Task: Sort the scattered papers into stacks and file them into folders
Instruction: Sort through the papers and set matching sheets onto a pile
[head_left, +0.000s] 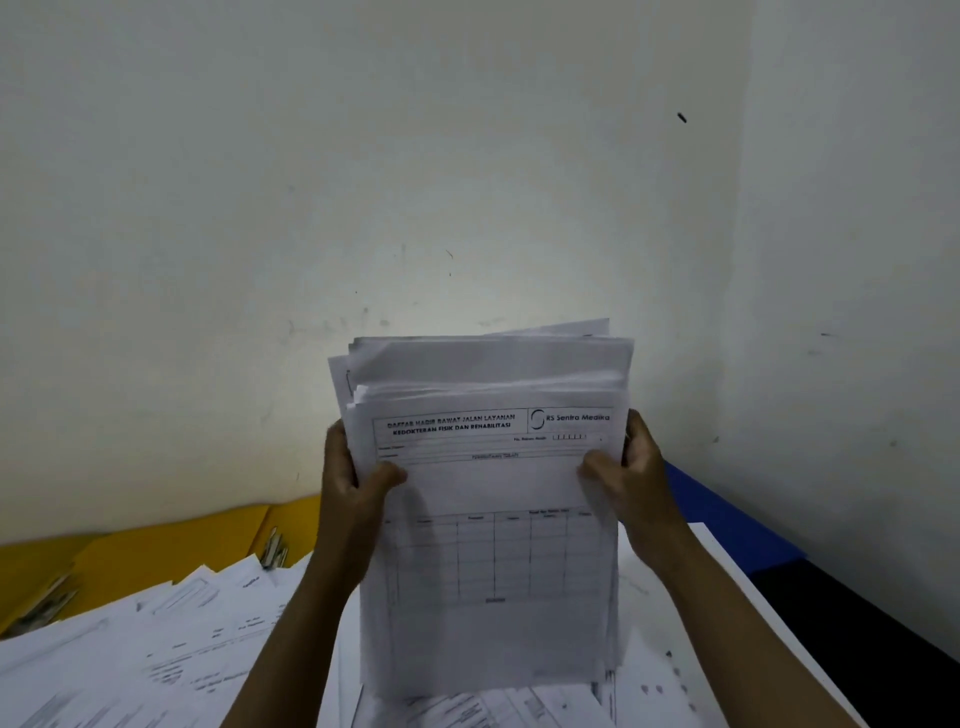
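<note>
Above the scattered papers (156, 639), left hand (349, 475) and right hand (631, 467) grip stack (488, 519) upright.

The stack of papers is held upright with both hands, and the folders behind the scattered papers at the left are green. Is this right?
Not quite. The head view shows the folders are yellow, not green. The rest holds: left hand and right hand hold the stack of papers upright.

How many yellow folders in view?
2, maybe more hidden. One yellow folder lies far left against the wall; a second yellow folder overlaps it beside the left hand. Scattered papers cover their near edges.
</note>
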